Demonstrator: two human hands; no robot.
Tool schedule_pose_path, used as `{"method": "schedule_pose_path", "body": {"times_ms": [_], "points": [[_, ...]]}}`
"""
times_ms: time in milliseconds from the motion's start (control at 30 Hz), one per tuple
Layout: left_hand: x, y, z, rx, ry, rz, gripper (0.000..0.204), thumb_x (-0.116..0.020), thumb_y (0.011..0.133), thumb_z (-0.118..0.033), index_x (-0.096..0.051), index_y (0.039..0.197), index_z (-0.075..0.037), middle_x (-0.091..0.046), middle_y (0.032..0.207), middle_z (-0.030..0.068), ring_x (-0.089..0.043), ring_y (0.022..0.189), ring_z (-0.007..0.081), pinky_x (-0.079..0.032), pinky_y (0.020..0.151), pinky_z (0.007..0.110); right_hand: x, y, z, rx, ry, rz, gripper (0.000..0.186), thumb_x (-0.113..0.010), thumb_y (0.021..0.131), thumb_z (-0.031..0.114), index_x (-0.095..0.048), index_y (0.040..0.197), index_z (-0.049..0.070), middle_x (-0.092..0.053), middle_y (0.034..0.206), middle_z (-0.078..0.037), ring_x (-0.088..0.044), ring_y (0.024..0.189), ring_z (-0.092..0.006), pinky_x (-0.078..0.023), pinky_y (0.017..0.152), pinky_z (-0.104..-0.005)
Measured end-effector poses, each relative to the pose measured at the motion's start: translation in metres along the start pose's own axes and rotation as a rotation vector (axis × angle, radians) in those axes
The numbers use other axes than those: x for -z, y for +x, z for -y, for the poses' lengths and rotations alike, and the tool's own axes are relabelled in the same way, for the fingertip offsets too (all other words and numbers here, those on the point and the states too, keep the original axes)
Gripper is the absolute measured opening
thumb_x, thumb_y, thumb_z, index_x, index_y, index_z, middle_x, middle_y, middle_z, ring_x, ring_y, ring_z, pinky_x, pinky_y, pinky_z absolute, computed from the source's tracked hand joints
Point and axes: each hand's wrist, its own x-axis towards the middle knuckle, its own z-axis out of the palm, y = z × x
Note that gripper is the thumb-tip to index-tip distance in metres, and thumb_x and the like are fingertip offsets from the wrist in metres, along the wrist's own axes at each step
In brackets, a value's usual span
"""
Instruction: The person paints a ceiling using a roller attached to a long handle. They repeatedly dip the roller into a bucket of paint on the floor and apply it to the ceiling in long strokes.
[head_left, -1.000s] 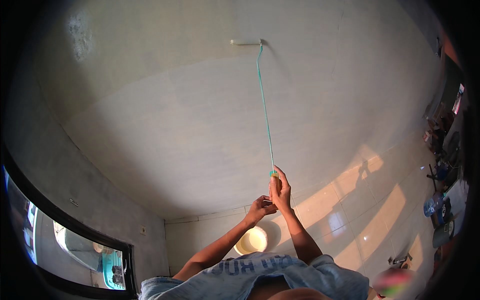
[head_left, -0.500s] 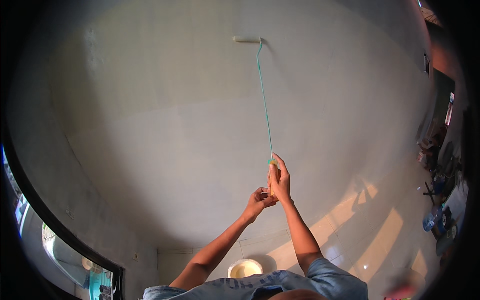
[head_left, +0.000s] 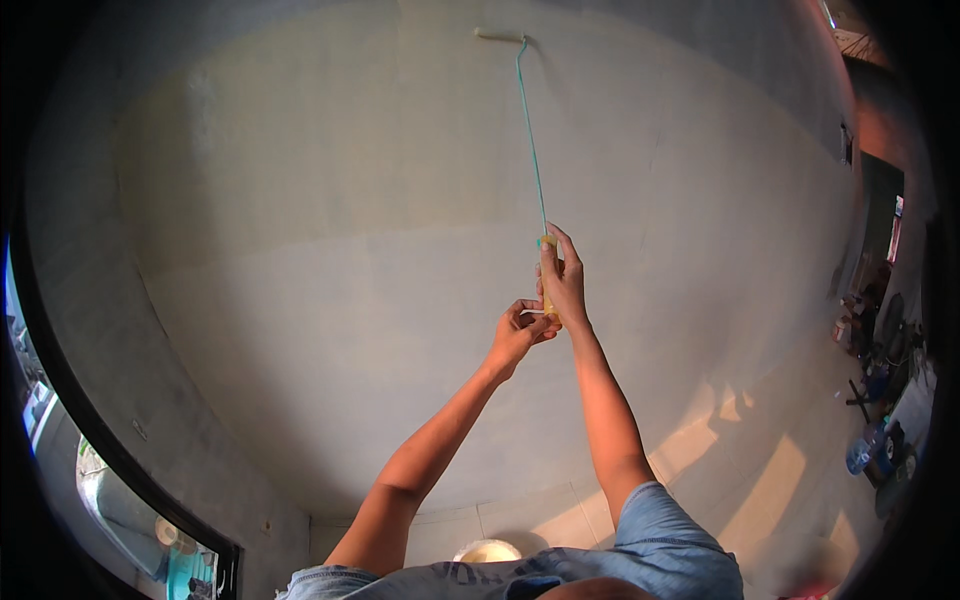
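A paint roller with a long green rod is held up against a pale grey wall. Its light-coloured sleeve lies high on the wall, touching it or nearly so. My right hand is wrapped round the yellow handle, thumb along its top. Just below, my left hand pinches the handle's lower end. A yellowish coat covers the upper left of the wall, ending in a soft edge above the greyer part. Below me on the floor, a round bucket of cream-coloured paint is partly hidden by my shirt.
Tiled floor with sunlit patches and shadows runs along the wall's foot. At the far right stand several cluttered household things. A dark-framed opening is at the left, and a blurred red thing lies at the lower right.
Both hands have risen with the roller, and its sleeve has moved farther up the wall. The bucket is now more covered by my shirt.
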Motion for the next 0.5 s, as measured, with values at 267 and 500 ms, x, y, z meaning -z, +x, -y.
{"method": "schedule_pose_path", "body": {"times_ms": [267,500], "points": [[0.018,0.014,-0.04,-0.08,0.004,0.003,0.037,-0.065,0.093,-0.012,-0.046,0.119,0.005,-0.066,0.106,0.0184,-0.069,0.097,0.0213,-0.056,0.096,0.034,-0.029,0.03,0.027,0.051,-0.009,-0.019,0.038,-0.051,0.102,0.031,-0.051,0.138,0.017,-0.05,0.064,0.0,-0.047,0.045,-0.0076,-0.041,0.042,-0.0259],[0.023,0.026,-0.059,-0.117,0.008,-0.001,0.04,-0.067,0.092,-0.014,-0.046,0.119,0.005,-0.067,0.105,0.0187,-0.07,0.096,0.0212,-0.056,0.096,0.033,-0.037,0.045,0.044,0.048,-0.029,-0.019,0.039,-0.052,0.102,0.031,-0.05,0.138,0.017,-0.051,0.071,-0.002,-0.046,0.047,-0.0071,-0.042,0.043,-0.0247]]}}
